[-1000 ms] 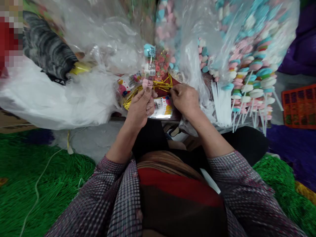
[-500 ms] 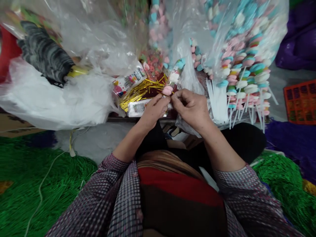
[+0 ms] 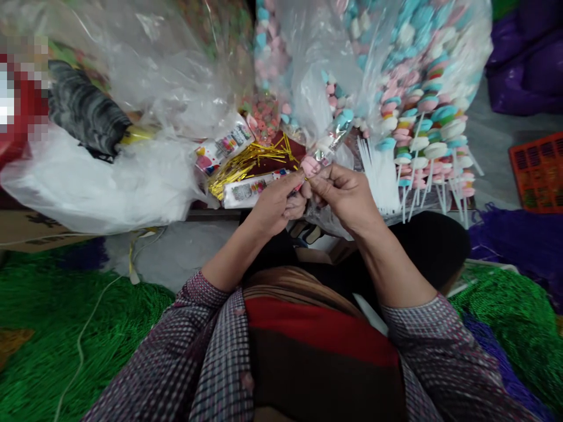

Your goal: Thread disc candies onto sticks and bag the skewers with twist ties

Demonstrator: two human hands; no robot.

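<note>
A marshmallow skewer [image 3: 324,153] in a clear printed wrapper, with pink, white and blue pieces, points up and to the right between my hands. My left hand [image 3: 281,202] is closed around its lower end, just under the pink marshmallow. Close against it, my right hand [image 3: 345,193] pinches at the neck of the wrapper. A gold twist tie shows as a thin glint by the fingertips; most of it is hidden. Loose gold twist ties [image 3: 240,167] lie behind my left hand, between two stacks of printed wrappers, a nearer stack [image 3: 244,192] and a farther stack [image 3: 229,143].
White sticks [image 3: 380,181] and many marshmallow skewers [image 3: 433,135] lie at the right. Bags of marshmallows [image 3: 272,53] stand at the back. A crumpled white plastic bag [image 3: 101,181] and a grey striped sleeve [image 3: 88,108] are at the left. An orange crate [image 3: 539,170] stands far right.
My left hand has moved right with the wrapped skewer, which has tilted from upright toward the right. My right hand has come from the loose ties to the wrapper's neck.
</note>
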